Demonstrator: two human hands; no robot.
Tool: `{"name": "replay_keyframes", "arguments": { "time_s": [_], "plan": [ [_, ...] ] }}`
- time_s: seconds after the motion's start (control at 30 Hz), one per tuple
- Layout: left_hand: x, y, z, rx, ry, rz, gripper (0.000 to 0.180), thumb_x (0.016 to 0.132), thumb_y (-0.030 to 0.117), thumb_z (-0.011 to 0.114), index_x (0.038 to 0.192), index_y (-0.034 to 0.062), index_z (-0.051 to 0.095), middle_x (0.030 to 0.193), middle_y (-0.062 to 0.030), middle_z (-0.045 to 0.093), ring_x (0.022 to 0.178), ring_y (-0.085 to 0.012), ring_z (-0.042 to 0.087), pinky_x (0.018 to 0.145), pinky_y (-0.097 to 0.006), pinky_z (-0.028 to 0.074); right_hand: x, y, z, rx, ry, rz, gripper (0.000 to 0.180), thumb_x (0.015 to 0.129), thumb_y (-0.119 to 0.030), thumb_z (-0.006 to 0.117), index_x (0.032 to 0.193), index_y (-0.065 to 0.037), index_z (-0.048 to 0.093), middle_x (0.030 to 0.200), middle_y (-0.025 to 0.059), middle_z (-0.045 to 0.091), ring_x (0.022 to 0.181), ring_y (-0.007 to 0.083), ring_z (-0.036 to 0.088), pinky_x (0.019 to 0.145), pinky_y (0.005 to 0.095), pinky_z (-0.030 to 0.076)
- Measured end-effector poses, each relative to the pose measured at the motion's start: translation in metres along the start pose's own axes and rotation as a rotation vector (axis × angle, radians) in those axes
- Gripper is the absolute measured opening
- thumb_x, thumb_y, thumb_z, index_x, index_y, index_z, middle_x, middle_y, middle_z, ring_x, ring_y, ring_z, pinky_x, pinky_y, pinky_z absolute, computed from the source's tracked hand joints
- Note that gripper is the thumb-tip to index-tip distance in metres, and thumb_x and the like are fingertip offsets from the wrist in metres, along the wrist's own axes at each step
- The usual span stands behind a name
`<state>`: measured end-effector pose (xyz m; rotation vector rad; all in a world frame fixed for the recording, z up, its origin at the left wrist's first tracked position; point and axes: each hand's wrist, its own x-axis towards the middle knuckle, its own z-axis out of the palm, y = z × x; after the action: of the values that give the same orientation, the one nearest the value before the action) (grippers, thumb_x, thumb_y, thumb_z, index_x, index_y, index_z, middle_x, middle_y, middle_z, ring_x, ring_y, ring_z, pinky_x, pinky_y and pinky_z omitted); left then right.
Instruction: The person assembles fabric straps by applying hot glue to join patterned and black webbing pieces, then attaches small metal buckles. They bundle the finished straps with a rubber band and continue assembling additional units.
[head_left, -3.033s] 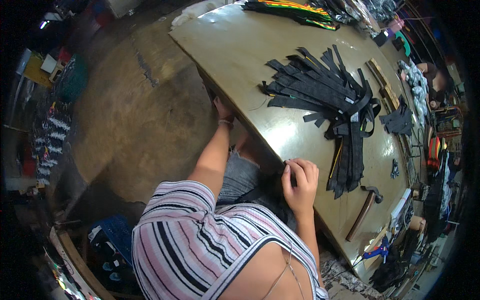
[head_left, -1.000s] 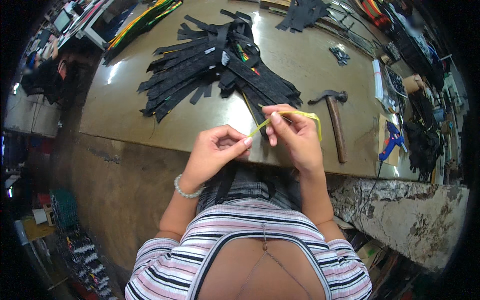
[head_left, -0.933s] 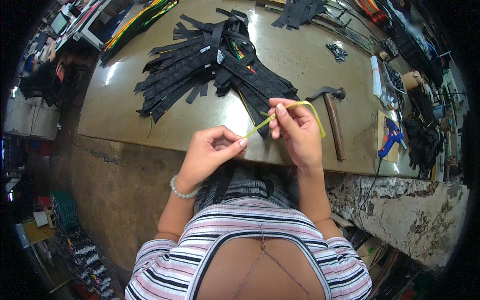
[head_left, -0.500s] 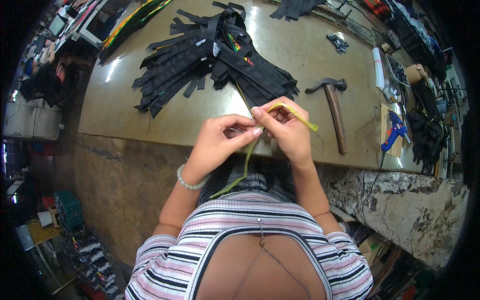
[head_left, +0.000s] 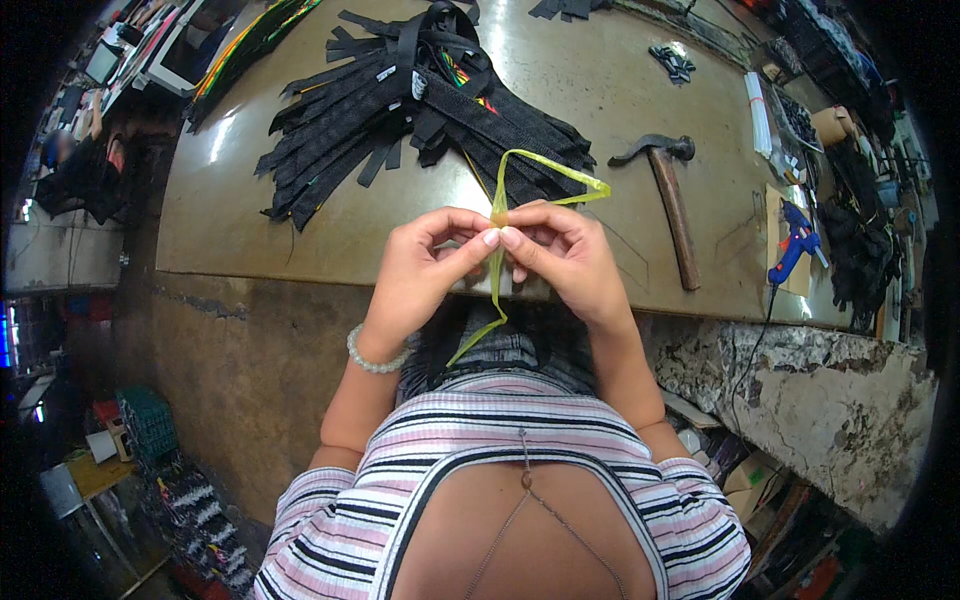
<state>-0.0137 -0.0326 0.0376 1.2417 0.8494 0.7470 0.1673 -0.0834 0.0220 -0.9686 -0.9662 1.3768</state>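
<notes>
Both forearms came up from the lower edge, elbows bent outward, and angled inward so the two hands met just in front of the near edge of the table. The left hand (head_left: 435,265) and the right hand (head_left: 565,255) were turned toward each other, thumb tips almost touching; each closed thumb and index finger in a pinch on a yellow-green strip (head_left: 497,280), with the remaining fingers curled behind. The strip was held between the hands at about its middle: one length rose above the fingers and folded sharply over to the right, while the other hung below them, kinked, toward the lap. It was narrow, flat and slightly translucent, looking like thin plastic. A bracelet (head_left: 375,355) of round pale beads circled the left wrist. Beyond the hands, the smooth, glossy olive-brown table (head_left: 580,80) bore a fanned heap of black woven straps (head_left: 335,145), flat and square-ended. To the right lay a hammer (head_left: 672,215) with a dark metal head and a worn wooden handle, and farther right a blue glue gun (head_left: 795,245) rested on a tan board (head_left: 774,215). Below that corner stood a rough, flaking concrete block (head_left: 820,400).
</notes>
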Motion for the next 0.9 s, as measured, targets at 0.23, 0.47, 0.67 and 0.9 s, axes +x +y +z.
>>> {"name": "replay_keyframes", "arguments": {
  "time_s": [0.23, 0.47, 0.67, 0.9],
  "plan": [
    [-0.003, -0.001, -0.002, 0.067, 0.015, -0.011, 0.019, 0.092, 0.014, 0.071, 0.101, -0.0018, 0.069, 0.084, 0.0005, 0.066, 0.07, -0.003, 0.057, 0.063, -0.019, 0.047, -0.005, 0.001, 0.002, 0.057, 0.075, 0.054, 0.02, 0.092, -0.007, 0.069, 0.108, 0.005, 0.067, 0.092, 0.0067, 0.069, 0.073, 0.0087, 0.063, 0.066, 0.0221, 0.053],
    [-0.003, -0.006, 0.005, 0.262, 0.091, 0.072, 0.019, 0.092, 0.014, 0.07, 0.1, -0.0023, 0.068, 0.089, -0.0008, 0.067, 0.072, -0.0049, 0.058, 0.065, -0.021, 0.048, -0.008, 0.0, 0.008, -0.109, 0.164, 0.059, 0.022, 0.09, -0.005, 0.07, 0.108, 0.006, 0.066, 0.089, 0.0049, 0.068, 0.073, 0.0053, 0.062, 0.065, 0.0188, 0.052],
    [-0.003, -0.013, 0.007, 0.296, -0.006, 0.117, 0.02, 0.098, 0.015, 0.061, 0.109, -0.002, 0.062, 0.102, -0.0051, 0.063, 0.086, -0.0094, 0.059, 0.077, -0.025, 0.049, -0.006, 0.006, 0.007, -0.495, 0.101, -0.113, 0.013, 0.093, -0.005, 0.066, 0.104, 0.0, 0.062, 0.09, -0.0022, 0.061, 0.076, 0.0019, 0.055, 0.066, 0.0166, 0.047],
    [0.002, -0.014, -0.058, -0.91, -0.093, 0.015, 0.025, 0.104, 0.019, 0.046, 0.113, -0.002, 0.056, 0.118, -0.0161, 0.063, 0.118, -0.03, 0.058, 0.108, -0.052, 0.041, -0.011, -0.004, -0.04, 0.716, 0.025, -0.012, 0.014, 0.099, -0.015, 0.052, 0.106, -0.002, 0.053, 0.087, 0.0049, 0.056, 0.081, 0.0139, 0.056, 0.078, 0.03, 0.05]
  ]
}}
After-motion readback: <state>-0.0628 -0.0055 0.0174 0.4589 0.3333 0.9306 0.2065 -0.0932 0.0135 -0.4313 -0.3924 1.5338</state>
